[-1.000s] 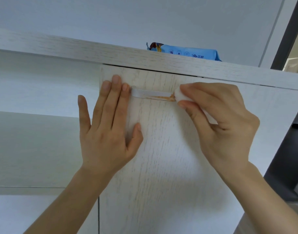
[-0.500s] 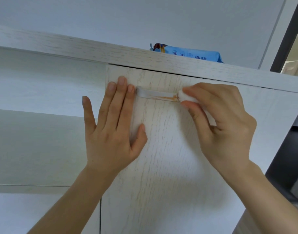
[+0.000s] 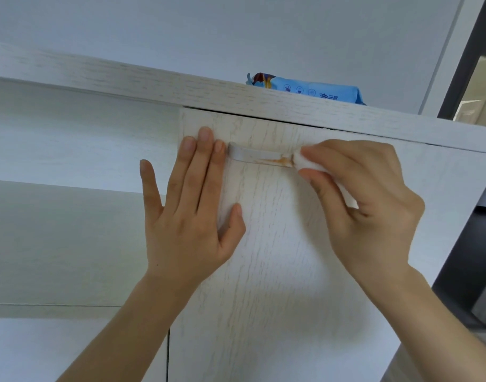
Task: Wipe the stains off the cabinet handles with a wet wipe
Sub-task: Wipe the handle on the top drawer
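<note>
A white bar handle (image 3: 250, 155) runs across the top of a pale wood-grain cabinet door (image 3: 277, 257). An orange-brown stain (image 3: 276, 161) streaks its right part. My right hand (image 3: 365, 199) pinches a folded white wet wipe (image 3: 302, 161) and presses it on the handle's right end, next to the stain. My left hand (image 3: 192, 205) lies flat on the door with fingers spread, fingertips just left of the handle. The handle's right end is hidden by the wipe.
A blue pack of wet wipes (image 3: 305, 88) lies on the cabinet's top board (image 3: 126, 81). Open shelves (image 3: 71, 166) are on the left. A dark frame (image 3: 470, 64) stands at the far right, with a second door seam (image 3: 168, 354) low down.
The view has shifted a little, so the door and hands sit slightly further right in the picture. The wipe stays at the handle's right end and the left hand stays flat.
</note>
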Demonstrator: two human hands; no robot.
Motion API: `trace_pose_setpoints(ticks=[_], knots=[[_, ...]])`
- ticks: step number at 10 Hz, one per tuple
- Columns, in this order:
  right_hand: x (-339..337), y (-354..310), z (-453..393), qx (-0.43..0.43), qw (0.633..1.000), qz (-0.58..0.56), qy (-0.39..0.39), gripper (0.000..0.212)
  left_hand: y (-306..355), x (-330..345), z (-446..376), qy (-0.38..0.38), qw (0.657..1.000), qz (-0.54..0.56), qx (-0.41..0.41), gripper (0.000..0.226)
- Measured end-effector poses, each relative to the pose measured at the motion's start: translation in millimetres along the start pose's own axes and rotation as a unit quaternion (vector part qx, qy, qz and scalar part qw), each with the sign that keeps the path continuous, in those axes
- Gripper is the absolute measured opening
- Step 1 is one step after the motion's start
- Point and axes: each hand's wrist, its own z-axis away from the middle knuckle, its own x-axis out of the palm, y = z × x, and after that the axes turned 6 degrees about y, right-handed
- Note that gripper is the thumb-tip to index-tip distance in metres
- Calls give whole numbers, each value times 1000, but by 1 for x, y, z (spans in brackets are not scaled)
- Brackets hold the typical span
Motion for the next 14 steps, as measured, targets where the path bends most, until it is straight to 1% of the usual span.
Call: trace_pose_setpoints(ticks=[1,2,3,4,5,6,8,9,10,11,12,13,14], knots=[[10,-6,-2,-10,1000,-10,-4,15,1,1,0,3,1000,5,-3,61],[8,-7,-3,32,999,-27,-1,15,0,0,-1,3,1000,6,-1,61],[-2,-7,-2,91,994,-29,46,18,1,-1,-2,0,1000,11,-5,61],[2,-14,-2,91,995,-38,27,15,1,-1,-2,0,1000,10,-4,61],[9,-17,-5,48,998,-26,-2,13,0,-2,-2,-4,1000,9,-3,61],[12,-13,-6,1,1000,19,-10,15,1,-2,-2,-10,1000,11,-4,61],[7,-3,-5,-79,995,65,1,14,0,-2,-2,-9,1000,13,-7,60],[9,-2,-4,-89,993,72,20,12,1,-2,-2,-10,1000,17,-8,61],[13,-2,-3,-83,995,49,17,14,0,-1,-2,-7,1000,13,-7,61],[8,2,-1,-104,994,39,-13,18,0,-2,-2,-6,1000,18,-7,61],[5,0,-1,-98,995,35,-2,21,0,-2,-2,-8,1000,23,-6,61],[13,-7,-2,-103,994,23,9,20,0,-2,-2,-7,1000,21,-6,61],[12,-1,-5,-118,992,53,3,17,0,-2,-2,-10,1000,22,-4,61]])
